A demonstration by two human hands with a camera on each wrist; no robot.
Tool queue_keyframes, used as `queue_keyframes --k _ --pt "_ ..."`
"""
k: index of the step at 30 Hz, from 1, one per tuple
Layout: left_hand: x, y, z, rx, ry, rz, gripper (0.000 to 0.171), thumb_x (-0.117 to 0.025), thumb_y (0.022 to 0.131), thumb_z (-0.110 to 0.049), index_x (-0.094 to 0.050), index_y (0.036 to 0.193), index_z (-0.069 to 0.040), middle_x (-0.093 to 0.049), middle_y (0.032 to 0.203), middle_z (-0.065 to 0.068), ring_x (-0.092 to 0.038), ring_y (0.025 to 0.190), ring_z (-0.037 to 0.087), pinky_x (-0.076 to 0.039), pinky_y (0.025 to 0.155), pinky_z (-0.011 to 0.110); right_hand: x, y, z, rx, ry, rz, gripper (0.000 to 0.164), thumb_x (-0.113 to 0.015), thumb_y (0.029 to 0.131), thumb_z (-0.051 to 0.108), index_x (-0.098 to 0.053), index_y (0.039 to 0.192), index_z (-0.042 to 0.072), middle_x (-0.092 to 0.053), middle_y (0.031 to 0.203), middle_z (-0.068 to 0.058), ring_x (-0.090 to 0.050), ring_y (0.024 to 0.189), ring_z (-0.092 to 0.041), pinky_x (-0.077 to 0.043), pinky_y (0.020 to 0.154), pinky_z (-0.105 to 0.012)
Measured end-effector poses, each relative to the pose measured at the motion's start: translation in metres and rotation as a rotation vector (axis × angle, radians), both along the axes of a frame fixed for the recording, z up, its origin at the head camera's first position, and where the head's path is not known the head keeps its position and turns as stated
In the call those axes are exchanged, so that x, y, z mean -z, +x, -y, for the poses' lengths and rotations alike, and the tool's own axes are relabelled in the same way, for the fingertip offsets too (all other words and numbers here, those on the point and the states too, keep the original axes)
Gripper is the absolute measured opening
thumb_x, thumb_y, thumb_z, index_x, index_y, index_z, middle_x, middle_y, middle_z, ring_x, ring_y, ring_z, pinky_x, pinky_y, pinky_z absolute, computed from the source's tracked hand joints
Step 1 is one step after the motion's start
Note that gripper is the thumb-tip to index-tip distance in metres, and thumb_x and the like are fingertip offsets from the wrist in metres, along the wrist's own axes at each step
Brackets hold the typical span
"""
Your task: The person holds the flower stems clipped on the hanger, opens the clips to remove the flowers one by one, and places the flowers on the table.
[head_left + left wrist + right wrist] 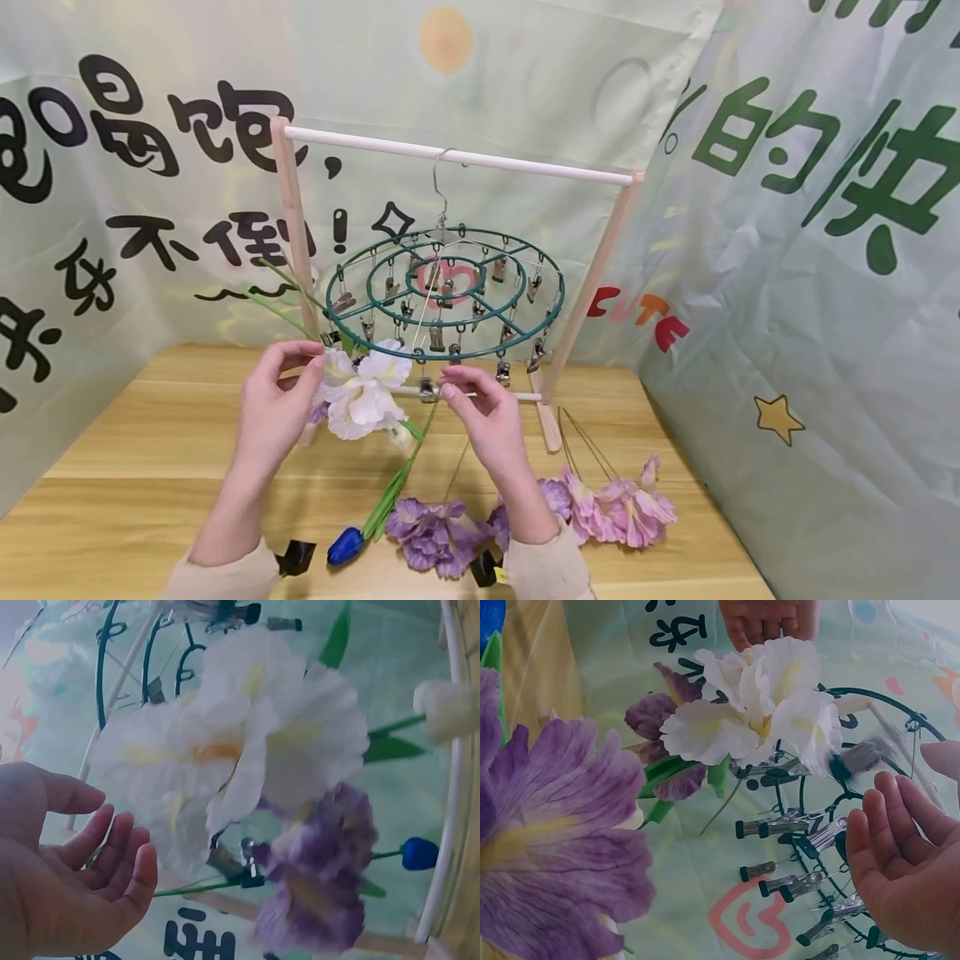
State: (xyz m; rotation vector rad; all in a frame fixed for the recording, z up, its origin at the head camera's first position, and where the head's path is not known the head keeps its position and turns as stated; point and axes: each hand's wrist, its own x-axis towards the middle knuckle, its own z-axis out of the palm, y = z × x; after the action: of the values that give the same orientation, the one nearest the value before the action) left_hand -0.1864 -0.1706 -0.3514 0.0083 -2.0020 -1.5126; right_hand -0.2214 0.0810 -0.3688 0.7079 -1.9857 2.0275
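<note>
A green round clip hanger with several metal clips hangs from a white rod. At its front left, a white iris-like artificial flower stands out, with a purple flower close behind it. My left hand is beside the white petals, fingers loosely bent, nothing visible between thumb and fingers. Near a front clip is my right hand; its fingers are relaxed and apart from the blurred clip in the right wrist view. A white tulip and a blue tulip are below the hanger.
The wooden frame stands on a wood-grain table. Purple flowers lie in front, pink flowers at the right. Printed cloth hangs behind and at the sides. Green stems stick out at the left.
</note>
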Motion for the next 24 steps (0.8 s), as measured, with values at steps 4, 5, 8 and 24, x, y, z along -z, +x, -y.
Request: queue_keyframes --k 4,5,8,24 --pt "0.003 -0.004 -0.006 0.014 -0.001 -0.036 0.020 -0.064 0.103 -0.009 -0.070 0.121 -0.002 -0.072 0.116 0.011 -0.061 0.099 0.008 -0.049 0.082 0.014 0.003 -0.002 0.003 0.005 0.008 0.002 0.025 -0.069 0.100 0.008 -0.071 0.123 -0.002 -0.072 0.113 -0.020 -0.067 0.100 -0.016 -0.058 0.086 -0.027" --pt "0.004 -0.005 -0.006 0.016 -0.010 -0.046 0.020 -0.063 0.103 -0.008 -0.071 0.121 -0.003 -0.072 0.115 0.011 -0.061 0.099 0.008 -0.049 0.081 0.015 0.004 -0.002 0.004 0.005 0.007 0.004 0.025 -0.068 0.100 0.008 -0.071 0.122 -0.002 -0.073 0.113 -0.020 -0.067 0.100 -0.017 -0.058 0.086 -0.027" --pt "0.006 -0.009 -0.008 0.016 -0.052 -0.068 0.021 -0.063 0.102 -0.007 -0.072 0.121 -0.006 -0.073 0.113 0.009 -0.061 0.095 0.010 -0.049 0.078 0.017 0.006 -0.005 0.009 0.007 -0.001 0.018 0.024 -0.067 0.101 0.008 -0.071 0.122 -0.003 -0.073 0.113 -0.021 -0.068 0.100 -0.019 -0.058 0.087 -0.029" --pt "0.005 -0.005 -0.005 0.127 -0.268 0.005 0.017 -0.071 0.098 -0.008 -0.071 0.114 -0.003 -0.068 0.114 0.010 -0.063 0.096 0.019 -0.049 0.075 0.022 0.023 -0.038 0.031 0.080 0.116 0.133 0.026 -0.060 0.106 0.022 -0.073 0.124 0.008 -0.074 0.119 -0.010 -0.068 0.101 -0.018 -0.056 0.095 -0.048"
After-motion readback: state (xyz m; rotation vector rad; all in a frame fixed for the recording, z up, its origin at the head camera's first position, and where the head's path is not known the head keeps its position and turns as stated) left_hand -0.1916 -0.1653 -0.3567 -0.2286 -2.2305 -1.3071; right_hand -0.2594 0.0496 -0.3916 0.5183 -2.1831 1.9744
